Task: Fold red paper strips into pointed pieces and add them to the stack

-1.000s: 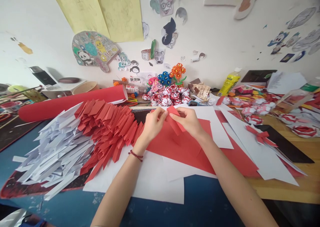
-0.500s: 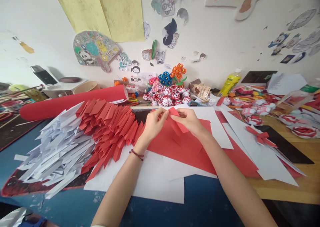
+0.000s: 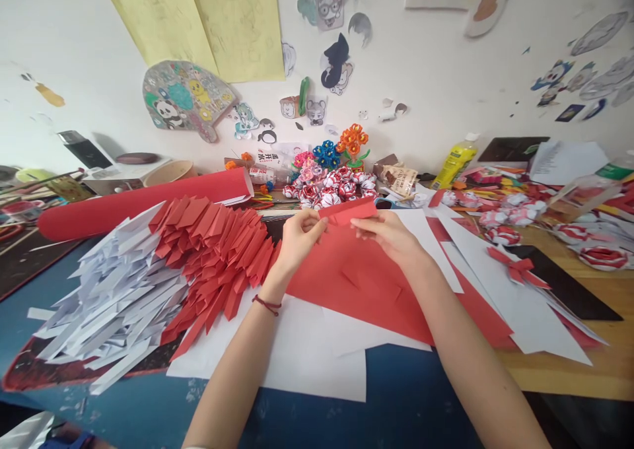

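Observation:
A small folded strip of red paper (image 3: 352, 210) is held up level between my two hands, above the table. My left hand (image 3: 301, 234) pinches its left end, the fingers curled. At the right end, my right hand (image 3: 389, 231) grips the strip between thumb and fingers. Under both hands lies a large red paper sheet (image 3: 356, 284), resting on white sheets (image 3: 317, 356). Just left of my left hand is a dense pile of folded red paper pieces (image 3: 212, 244), beside a heap of folded white paper pieces (image 3: 123, 297).
A red paper roll (image 3: 148, 195) lies behind the piles. Red-and-white paper flowers (image 3: 337, 188) stand at the back by the wall. On the right are a yellow bottle (image 3: 454, 162), loose sheets (image 3: 535, 317) and a red paper bow shape (image 3: 518, 267).
The red strip was tilted downward between my hands; now it is raised and lies nearly level. My hands have moved slightly apart.

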The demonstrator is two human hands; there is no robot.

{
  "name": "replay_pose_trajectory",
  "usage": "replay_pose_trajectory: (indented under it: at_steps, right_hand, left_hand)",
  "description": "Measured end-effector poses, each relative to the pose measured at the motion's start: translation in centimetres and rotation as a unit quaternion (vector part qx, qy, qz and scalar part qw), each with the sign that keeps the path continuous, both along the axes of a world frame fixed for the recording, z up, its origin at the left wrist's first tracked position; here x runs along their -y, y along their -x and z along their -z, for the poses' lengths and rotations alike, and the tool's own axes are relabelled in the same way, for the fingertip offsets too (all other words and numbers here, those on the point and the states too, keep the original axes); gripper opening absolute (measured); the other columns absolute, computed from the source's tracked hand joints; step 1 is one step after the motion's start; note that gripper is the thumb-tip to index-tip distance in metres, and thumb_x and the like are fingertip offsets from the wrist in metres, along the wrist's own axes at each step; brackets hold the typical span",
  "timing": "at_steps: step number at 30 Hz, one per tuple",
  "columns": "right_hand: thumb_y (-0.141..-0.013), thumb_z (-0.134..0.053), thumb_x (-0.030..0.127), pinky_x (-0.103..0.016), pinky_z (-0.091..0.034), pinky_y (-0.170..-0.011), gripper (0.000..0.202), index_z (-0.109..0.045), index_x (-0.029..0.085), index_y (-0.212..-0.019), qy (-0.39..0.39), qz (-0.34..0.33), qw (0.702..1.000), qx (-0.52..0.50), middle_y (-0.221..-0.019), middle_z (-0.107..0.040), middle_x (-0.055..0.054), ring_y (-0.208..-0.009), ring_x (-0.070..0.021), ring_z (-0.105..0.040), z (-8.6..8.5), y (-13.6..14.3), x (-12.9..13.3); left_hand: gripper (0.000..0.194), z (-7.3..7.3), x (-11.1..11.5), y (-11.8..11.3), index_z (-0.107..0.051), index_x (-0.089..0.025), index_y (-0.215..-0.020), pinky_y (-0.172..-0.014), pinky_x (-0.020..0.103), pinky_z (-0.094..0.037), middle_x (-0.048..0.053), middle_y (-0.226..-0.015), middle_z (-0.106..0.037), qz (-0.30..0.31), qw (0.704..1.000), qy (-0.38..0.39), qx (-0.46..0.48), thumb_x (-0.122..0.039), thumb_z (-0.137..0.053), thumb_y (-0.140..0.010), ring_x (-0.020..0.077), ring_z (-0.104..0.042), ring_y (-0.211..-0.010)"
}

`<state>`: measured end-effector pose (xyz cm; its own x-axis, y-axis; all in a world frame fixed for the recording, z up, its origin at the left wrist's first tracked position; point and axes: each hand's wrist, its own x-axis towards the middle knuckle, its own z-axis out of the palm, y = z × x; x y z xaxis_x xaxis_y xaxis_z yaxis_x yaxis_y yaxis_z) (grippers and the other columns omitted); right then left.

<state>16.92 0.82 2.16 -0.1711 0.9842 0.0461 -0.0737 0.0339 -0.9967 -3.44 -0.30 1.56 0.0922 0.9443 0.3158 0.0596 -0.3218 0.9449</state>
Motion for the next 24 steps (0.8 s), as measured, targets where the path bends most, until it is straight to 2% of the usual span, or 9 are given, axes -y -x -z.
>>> replay_pose_trajectory:
  at_steps: [4, 7, 10, 12, 16, 19, 24]
  right_hand:
    - [-0.064, -0.083, 0.043, -0.024, -0.045, -0.058, 0.032, -0.071, 0.017, -0.077, -0.012, 0.035, 0.998, -0.059, -0.070, -0.064, -0.001, -0.059, -0.0099, -0.055, 0.0, 0.0, -0.1]
    - [-0.067, -0.081, 0.048, -0.025, -0.046, -0.060, 0.037, -0.072, 0.017, -0.085, -0.050, 0.024, 0.998, -0.027, -0.071, -0.064, -0.001, -0.061, -0.0113, -0.055, 0.0, 0.6, 0.2]
    - [-0.065, -0.080, 0.053, -0.027, -0.046, -0.058, 0.043, -0.073, 0.017, -0.087, -0.080, -0.010, 0.996, 0.030, -0.078, -0.068, -0.003, -0.062, -0.0123, -0.055, 0.0, 1.3, 0.5]
    - [-0.066, -0.079, 0.056, -0.027, -0.046, -0.057, 0.043, -0.072, 0.016, -0.081, -0.088, -0.025, 0.994, 0.055, -0.076, -0.068, -0.004, -0.060, -0.0127, -0.055, 0.2, 1.7, 0.6]
    - [-0.070, -0.075, 0.058, -0.028, -0.045, -0.057, 0.042, -0.069, 0.017, -0.068, -0.122, -0.005, 0.990, 0.069, -0.063, -0.062, -0.001, -0.056, -0.0133, -0.054, 0.4, 1.8, 0.6]
    - [-0.071, -0.075, 0.056, -0.028, -0.044, -0.057, 0.040, -0.069, 0.017, -0.066, -0.140, 0.002, 0.988, 0.071, -0.063, -0.062, -0.002, -0.056, -0.0136, -0.054, 0.4, 1.7, 0.6]
    - [-0.073, -0.074, 0.054, -0.030, -0.047, -0.059, 0.038, -0.072, 0.017, -0.071, -0.124, 0.025, 0.990, 0.061, -0.068, -0.067, -0.004, -0.059, -0.0153, -0.057, 0.6, 1.8, 0.5]
  left_hand:
    - [0.028, 0.1, 0.5, -0.3, -0.065, -0.016, -0.077, -0.054, 0.022, -0.038, 0.000, -0.066, -0.063, 0.056, 0.993, -0.009, -0.100, -0.044, -0.071, -0.076, 0.0103, -0.053, -0.057]
    - [0.027, 0.4, 0.7, -0.7, -0.069, -0.015, -0.082, -0.055, 0.023, -0.038, 0.000, -0.069, -0.063, 0.054, 0.989, -0.027, -0.136, -0.042, -0.069, -0.077, 0.0118, -0.053, -0.060]
    - [0.029, 0.6, 0.6, -0.8, -0.069, -0.015, -0.086, -0.055, 0.024, -0.037, 0.000, -0.069, -0.062, 0.027, 0.990, -0.028, -0.134, -0.043, -0.065, -0.081, 0.0120, -0.052, -0.060]
    - [0.030, 0.6, 0.4, -0.7, -0.068, -0.014, -0.082, -0.054, 0.023, -0.035, 0.001, -0.066, -0.061, 0.022, 0.991, -0.029, -0.129, -0.044, -0.065, -0.082, 0.0114, -0.051, -0.059]
    - [0.037, 0.6, 0.3, -0.6, -0.063, -0.015, -0.068, -0.051, 0.023, -0.031, 0.000, -0.059, -0.057, 0.017, 0.990, -0.028, -0.137, -0.049, -0.064, -0.082, 0.0095, -0.045, -0.053]
    - [0.040, 0.5, 0.3, -0.6, -0.061, -0.015, -0.067, -0.052, 0.023, -0.033, 0.001, -0.061, -0.061, 0.007, 0.991, -0.031, -0.132, -0.051, -0.059, -0.085, 0.0092, -0.046, -0.052]
    - [0.042, 0.6, 0.5, -0.7, -0.058, -0.016, -0.065, -0.053, 0.023, -0.035, 0.002, -0.063, -0.064, -0.005, 0.991, -0.035, -0.132, -0.051, -0.054, -0.089, 0.0098, -0.048, -0.052]
